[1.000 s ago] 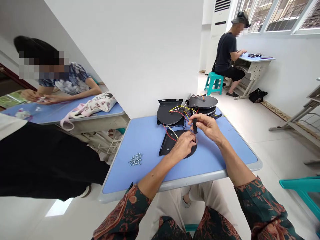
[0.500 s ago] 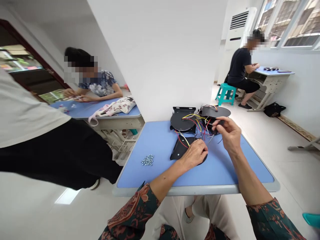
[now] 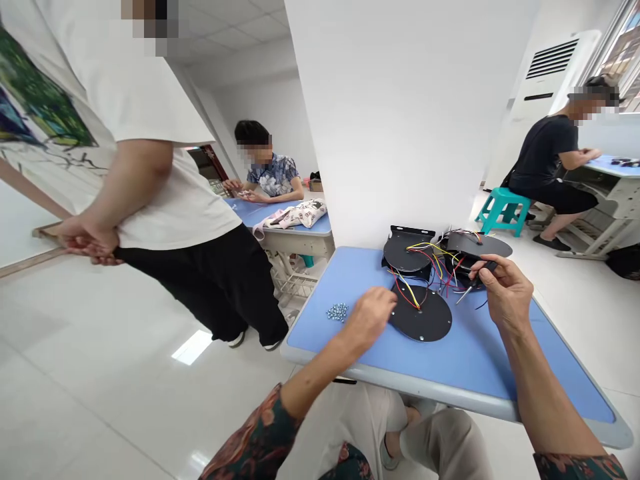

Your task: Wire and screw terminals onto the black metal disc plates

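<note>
My right grip (image 3: pixel 506 293) is pressed closed on a small screwdriver (image 3: pixel 473 285), its black handle held between thumb and fingers, with the shaft slanting down and to the left, clear of everything on the bench (image 3: pixel 480 363). My left grip (image 3: pixel 370 319) is low on the bench with the fingers loosely curled; I can't tell from this view whether they pinch anything. Just beside those fingers, toward the middle of the bench, lies a round black plate (image 3: pixel 421 321), flat, with red and yellow wires (image 3: pixel 414 295) running from its centre up toward the far pieces. On the other side of the left grip sits a heap of small screws (image 3: pixel 337 312), loose on the blue top and plenty of them, so much of the fastening looks undone. Ahead of the right grip are a black disc on its bracket (image 3: pixel 403 257) and a stack of black discs (image 3: pixel 477 245), all tied together by the same wires. The wiring looks in place, though I can't make out its joints from here, and no piece looks finished or set aside. Off to my left stands a person in a white T-shirt (image 3: pixel 160 180), hands behind their back
</note>
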`<state>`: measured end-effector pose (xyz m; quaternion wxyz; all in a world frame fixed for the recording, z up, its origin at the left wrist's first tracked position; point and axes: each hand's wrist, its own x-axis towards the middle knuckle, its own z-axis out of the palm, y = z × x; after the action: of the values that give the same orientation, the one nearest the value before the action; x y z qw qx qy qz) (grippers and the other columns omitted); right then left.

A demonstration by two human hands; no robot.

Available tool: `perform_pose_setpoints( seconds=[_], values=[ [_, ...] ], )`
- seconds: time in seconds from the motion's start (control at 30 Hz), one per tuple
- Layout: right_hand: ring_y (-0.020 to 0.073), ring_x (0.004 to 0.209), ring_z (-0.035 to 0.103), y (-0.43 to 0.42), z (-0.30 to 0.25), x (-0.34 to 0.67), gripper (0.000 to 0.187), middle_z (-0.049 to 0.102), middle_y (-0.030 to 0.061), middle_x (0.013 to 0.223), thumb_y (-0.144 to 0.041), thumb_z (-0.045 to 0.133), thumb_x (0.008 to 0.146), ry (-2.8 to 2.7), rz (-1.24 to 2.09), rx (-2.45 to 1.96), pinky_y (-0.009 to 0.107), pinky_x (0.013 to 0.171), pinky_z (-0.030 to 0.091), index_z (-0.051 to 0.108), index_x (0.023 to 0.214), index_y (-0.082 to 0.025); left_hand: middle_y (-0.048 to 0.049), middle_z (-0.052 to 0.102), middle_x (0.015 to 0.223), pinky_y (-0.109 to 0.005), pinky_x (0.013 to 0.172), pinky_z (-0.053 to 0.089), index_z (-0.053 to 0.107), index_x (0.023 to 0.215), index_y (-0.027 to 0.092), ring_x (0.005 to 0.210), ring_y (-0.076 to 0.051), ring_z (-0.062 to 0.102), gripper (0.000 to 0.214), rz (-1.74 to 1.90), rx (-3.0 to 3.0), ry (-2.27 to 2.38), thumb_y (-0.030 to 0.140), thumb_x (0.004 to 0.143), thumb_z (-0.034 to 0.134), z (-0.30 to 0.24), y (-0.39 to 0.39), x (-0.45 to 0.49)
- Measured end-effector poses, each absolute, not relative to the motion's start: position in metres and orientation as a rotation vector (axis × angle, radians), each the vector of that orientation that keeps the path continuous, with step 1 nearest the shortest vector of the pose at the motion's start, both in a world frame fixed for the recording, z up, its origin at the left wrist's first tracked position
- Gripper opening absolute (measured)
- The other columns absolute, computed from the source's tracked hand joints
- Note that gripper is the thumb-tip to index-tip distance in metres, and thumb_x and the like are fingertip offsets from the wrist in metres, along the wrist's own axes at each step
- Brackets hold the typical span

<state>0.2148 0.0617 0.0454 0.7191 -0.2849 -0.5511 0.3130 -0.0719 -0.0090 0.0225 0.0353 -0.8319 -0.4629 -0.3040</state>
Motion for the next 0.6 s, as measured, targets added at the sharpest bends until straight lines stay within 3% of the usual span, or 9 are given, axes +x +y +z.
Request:
perform_pose_setpoints(
  seconds=[0.2,0.4,0.6],
  values=[
    [0.0167,0.069,0.066,0.06,0.046,0.213,0.03,0.072,0.0025,0.085,-0.031,0.083,0.077,-1.254,0.716,-0.655,0.032,0.067,0.056,0.074,0.104,-0.024,-0.0048,0.07,0.09,-0.035,0.086,0.055,0.063,0.09,0.02,0.088,-0.021,0.067,0.013,-0.975,-2.288,-1.871,0.015,0.097,0.053,0.007,-0.027,-0.176],
    [0.0168,0.069,0.066,0.061,0.045,0.213,0.03,0.072,0.0026,0.084,-0.032,0.084,0.076,-1.26,0.716,-0.664,0.033,0.066,0.057,0.074,0.104,-0.023,-0.0058,0.073,0.093,-0.038,0.089,0.054,0.066,0.091,0.02,0.092,-0.022,0.068,0.017,-1.011,-2.345,-1.868,0.018,0.098,0.051,-0.011,-0.033,-0.182],
    [0.0161,0.069,0.067,0.059,0.045,0.212,0.029,0.072,0.0022,0.084,-0.029,0.082,0.078,-1.273,0.732,-0.665,0.032,0.067,0.057,0.074,0.104,-0.023,-0.0079,0.074,0.101,-0.04,0.096,0.053,0.07,0.098,0.021,0.101,-0.023,0.068,0.021,-1.311,-2.116,-1.805,0.025,0.1,0.049,-0.003,-0.039,-0.174]
  ],
)
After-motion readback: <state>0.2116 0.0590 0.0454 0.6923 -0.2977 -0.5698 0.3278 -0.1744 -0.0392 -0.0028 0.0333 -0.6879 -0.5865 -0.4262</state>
